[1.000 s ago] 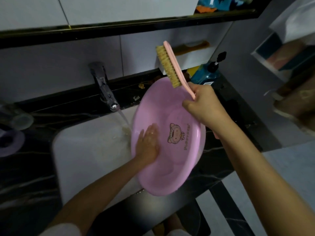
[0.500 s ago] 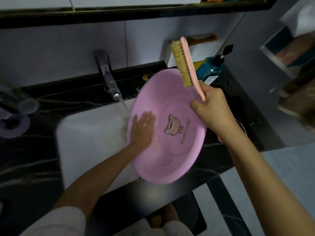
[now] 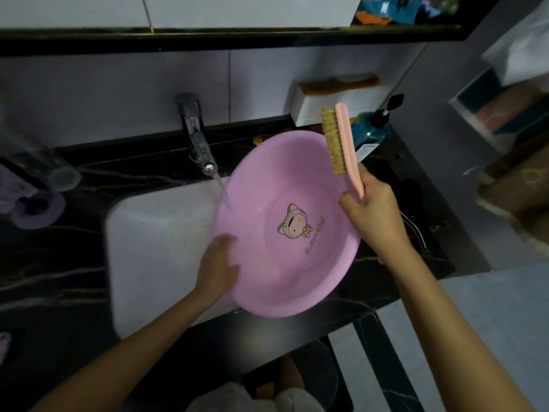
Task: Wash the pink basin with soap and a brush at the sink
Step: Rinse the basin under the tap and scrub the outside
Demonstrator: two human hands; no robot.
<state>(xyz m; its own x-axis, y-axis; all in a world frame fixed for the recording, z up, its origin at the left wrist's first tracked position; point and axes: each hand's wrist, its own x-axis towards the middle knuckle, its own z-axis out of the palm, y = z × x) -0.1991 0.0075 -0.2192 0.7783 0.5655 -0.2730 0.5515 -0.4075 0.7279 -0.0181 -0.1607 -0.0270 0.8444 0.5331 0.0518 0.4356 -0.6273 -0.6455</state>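
Note:
The pink basin (image 3: pixel 285 185), with a cartoon figure printed on its bottom, tilts over the right side of the white sink (image 3: pixel 154 242). Water from the chrome tap (image 3: pixel 197 144) runs onto the basin's left inner wall. My left hand (image 3: pixel 219 263) grips the basin's left rim, thumb inside. My right hand (image 3: pixel 374 215) holds the pink brush (image 3: pixel 341 141) by its handle at the basin's right rim, with the bristles pointing left and raised clear of the basin's surface.
A blue pump bottle (image 3: pixel 372 129) stands on the black marble counter (image 3: pixel 59 278) behind the basin. A white wall holder (image 3: pixel 315 110) carries an amber comb. A clear cup (image 3: pixel 56 171) and purple items sit at far left. A shelf runs above.
My left hand slid from the basin's inside bottom to its left rim. The water stream now falls inside the basin. The brush stays raised in my right hand.

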